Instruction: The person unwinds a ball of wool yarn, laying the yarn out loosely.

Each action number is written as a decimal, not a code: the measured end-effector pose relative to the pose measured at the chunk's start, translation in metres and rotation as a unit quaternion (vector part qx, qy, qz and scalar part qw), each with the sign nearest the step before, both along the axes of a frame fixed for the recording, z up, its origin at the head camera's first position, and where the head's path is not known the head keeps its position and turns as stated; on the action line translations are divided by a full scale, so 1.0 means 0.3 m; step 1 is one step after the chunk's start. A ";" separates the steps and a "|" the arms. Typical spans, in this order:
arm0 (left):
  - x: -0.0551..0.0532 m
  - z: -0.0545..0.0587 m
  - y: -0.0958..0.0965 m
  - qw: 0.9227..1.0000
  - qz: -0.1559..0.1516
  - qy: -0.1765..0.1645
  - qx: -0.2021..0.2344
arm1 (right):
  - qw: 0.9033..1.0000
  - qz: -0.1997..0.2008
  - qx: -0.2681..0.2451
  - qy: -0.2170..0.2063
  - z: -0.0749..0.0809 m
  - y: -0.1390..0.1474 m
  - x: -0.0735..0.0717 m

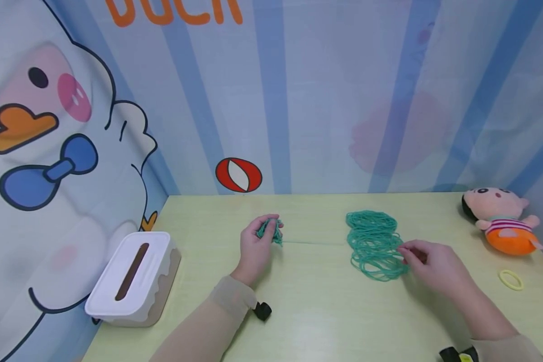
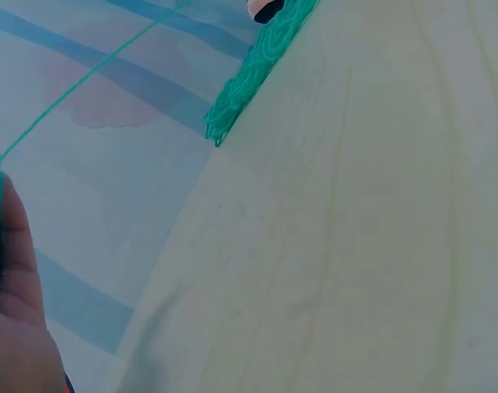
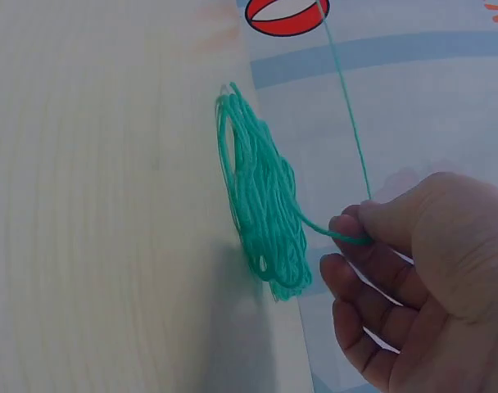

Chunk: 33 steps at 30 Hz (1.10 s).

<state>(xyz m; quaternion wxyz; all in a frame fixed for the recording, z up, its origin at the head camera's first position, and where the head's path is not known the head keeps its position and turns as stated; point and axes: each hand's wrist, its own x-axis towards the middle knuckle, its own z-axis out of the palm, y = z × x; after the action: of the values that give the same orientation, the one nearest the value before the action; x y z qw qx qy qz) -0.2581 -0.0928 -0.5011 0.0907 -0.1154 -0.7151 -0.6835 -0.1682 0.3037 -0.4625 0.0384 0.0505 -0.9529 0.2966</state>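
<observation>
A loose pile of green yarn [image 1: 373, 246] lies on the table, its loops spread flat. My right hand [image 1: 434, 266] is at the pile's right side and pinches a strand of yarn [image 3: 323, 230] between thumb and fingertips, as the right wrist view shows. My left hand [image 1: 256, 249] holds a small green bundle of yarn [image 1: 276, 233], gripped between thumb and fingers. From that bundle a thin strand [image 1: 317, 243] runs taut across to the pile side. In the left wrist view only part of the left hand [image 2: 20, 286] shows at the edge.
A white box with a slotted lid [image 1: 131, 276] stands at the table's left. A plush doll [image 1: 507, 221] lies at the back right, with a yellow ring [image 1: 510, 280] in front of it. A printed curtain [image 1: 317, 100] hangs behind the table [image 1: 326, 311].
</observation>
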 end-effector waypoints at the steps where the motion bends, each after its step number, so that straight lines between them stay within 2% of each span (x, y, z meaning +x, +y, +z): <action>1: 0.000 0.000 0.000 1.000 -0.006 0.002 0.006 | 1.000 -0.002 0.011 -0.011 -0.002 0.006 -0.003; 6: 0.000 -0.004 0.003 1.000 -0.023 0.005 0.008 | 0.997 -0.004 0.060 -0.043 -0.013 0.020 -0.024; 10: -0.001 -0.008 0.008 0.999 -0.035 -0.001 0.007 | 0.996 -0.001 0.071 -0.052 -0.018 -0.004 -0.030; 13: -0.002 -0.010 0.011 0.999 -0.043 -0.015 0.007 | 0.998 0.005 0.058 -0.015 -0.009 -0.057 -0.023; 17: -0.001 -0.007 0.012 0.999 -0.044 -0.032 0.002 | 0.996 0.040 0.003 0.077 0.004 -0.175 -0.023; 20: 0.001 -0.001 0.013 0.998 -0.048 -0.038 0.000 | 0.991 0.082 -0.037 0.095 0.005 -0.284 -0.033; 24: 0.002 0.005 0.014 0.998 -0.049 -0.026 -0.020 | 0.988 0.129 -0.069 0.054 -0.001 -0.430 -0.053; 27: 0.005 0.009 0.014 0.998 -0.053 -0.013 -0.035 | 0.985 0.150 -0.085 0.026 -0.008 -0.525 -0.075; 31: 0.008 0.012 0.014 0.997 -0.073 0.000 -0.039 | 0.986 0.143 -0.086 0.003 -0.028 -0.611 -0.098; 33: 0.009 0.013 0.013 0.996 -0.081 0.006 -0.043 | 0.988 0.133 -0.078 0.006 -0.041 -0.637 -0.105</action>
<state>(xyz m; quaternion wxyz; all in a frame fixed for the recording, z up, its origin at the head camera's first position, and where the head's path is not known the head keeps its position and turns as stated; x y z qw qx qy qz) -0.2555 -0.0888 -0.4971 0.0344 -0.1809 -0.7319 -0.6561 -0.1997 0.1126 -0.4749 0.0083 0.1751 -0.9114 0.3724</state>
